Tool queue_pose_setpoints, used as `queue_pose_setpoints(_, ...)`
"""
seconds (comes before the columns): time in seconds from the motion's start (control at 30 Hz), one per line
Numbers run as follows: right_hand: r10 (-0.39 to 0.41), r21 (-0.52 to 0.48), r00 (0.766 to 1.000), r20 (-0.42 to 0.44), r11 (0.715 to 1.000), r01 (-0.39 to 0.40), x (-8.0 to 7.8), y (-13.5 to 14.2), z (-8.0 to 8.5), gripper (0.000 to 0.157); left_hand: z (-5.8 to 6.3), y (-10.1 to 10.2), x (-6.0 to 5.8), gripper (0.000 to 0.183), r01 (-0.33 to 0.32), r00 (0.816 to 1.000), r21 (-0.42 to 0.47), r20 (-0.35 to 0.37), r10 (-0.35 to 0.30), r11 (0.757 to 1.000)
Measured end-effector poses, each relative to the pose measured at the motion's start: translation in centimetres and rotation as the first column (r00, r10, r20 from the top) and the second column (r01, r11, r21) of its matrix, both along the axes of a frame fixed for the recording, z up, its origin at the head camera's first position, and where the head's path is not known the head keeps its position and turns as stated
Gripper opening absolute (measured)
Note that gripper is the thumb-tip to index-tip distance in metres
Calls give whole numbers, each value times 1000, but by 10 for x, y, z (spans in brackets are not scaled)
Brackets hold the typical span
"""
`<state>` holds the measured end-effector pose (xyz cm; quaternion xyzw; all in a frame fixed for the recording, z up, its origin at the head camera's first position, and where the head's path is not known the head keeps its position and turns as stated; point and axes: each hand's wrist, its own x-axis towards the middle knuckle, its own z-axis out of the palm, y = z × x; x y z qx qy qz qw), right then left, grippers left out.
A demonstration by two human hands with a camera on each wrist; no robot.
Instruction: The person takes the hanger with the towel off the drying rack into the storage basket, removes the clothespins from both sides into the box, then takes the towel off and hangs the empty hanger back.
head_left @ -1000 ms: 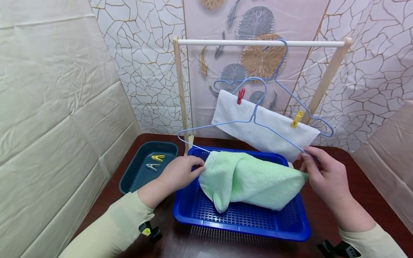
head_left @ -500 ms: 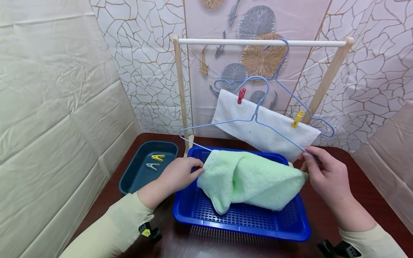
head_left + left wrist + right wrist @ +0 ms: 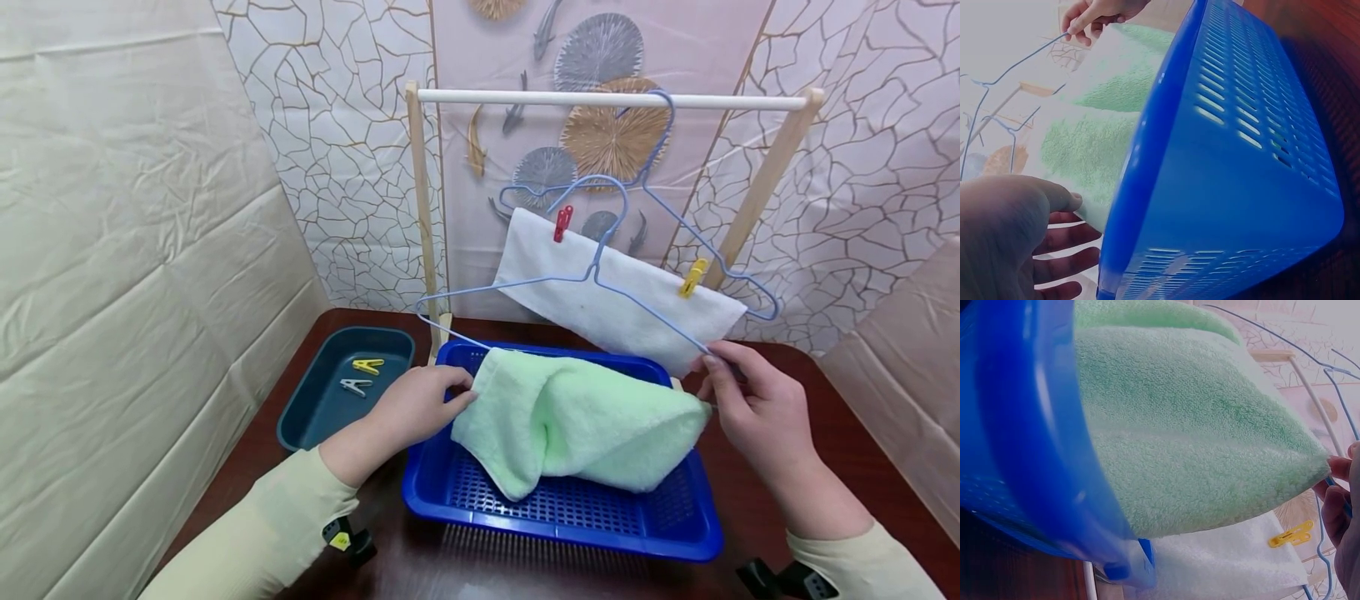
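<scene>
A pale green towel point(image 3: 600, 421) lies slack over the blue basket point(image 3: 558, 533), partly folded on itself. At its left edge my left hand point(image 3: 420, 407) pinches the cloth between thumb and fingers; the left wrist view shows the thumb point(image 3: 1063, 197) on the towel. My right hand point(image 3: 761, 408) grips the right end of a blue wire hanger point(image 3: 517, 287), along with the towel's right corner point(image 3: 1319, 465). This hanger is tilted above the basket, its hook free of the rod. The towel hides part of its lower bar.
Behind, a white rod point(image 3: 525, 97) on wooden posts carries another blue hanger point(image 3: 682, 218). A white towel point(image 3: 600, 287) hangs there with a red clothespin point(image 3: 562, 223) and a yellow clothespin point(image 3: 693, 277). At left, a dark teal tray point(image 3: 315, 417) holds yellow and white clothespins.
The towel's lower left part has shifted left and spread out a little, and its fold has opened. Both hands stay almost in place; the hanger moved slightly right.
</scene>
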<state>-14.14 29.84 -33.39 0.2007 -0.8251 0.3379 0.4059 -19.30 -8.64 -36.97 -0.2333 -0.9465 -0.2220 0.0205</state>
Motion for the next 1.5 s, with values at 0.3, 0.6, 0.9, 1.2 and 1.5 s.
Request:
queue_pose_setpoints(0.3, 13, 2, 1000, -1, 1000, -13, -2, 0, -3, 26, 6, 3, -1, 25, -36, 997, 71, 68, 31, 997)
queue_pose_setpoints(0.6, 32, 4, 999, 1, 999, -32, -1, -2, -2, 26, 10, 7, -7, 21, -48, 998, 150, 43, 42, 987)
queue_pose_setpoints(0.9, 27, 9, 1000, 9, 1000, -27, -2, -2, -2, 26, 12, 7, -7, 18, -56, 998, 150, 35, 51, 987)
queue_pose_setpoints(1.2, 18, 25, 1000, 23, 1000, -19, -4, -3, 0, 24, 10, 7, -9, 17, -52, 998, 138, 42, 46, 989)
queue_pose_setpoints(1.5, -26, 32, 998, 57, 999, 24, -3, 0, -1, 20, 7, 8, -7, 16, -42, 997, 128, 64, 34, 991)
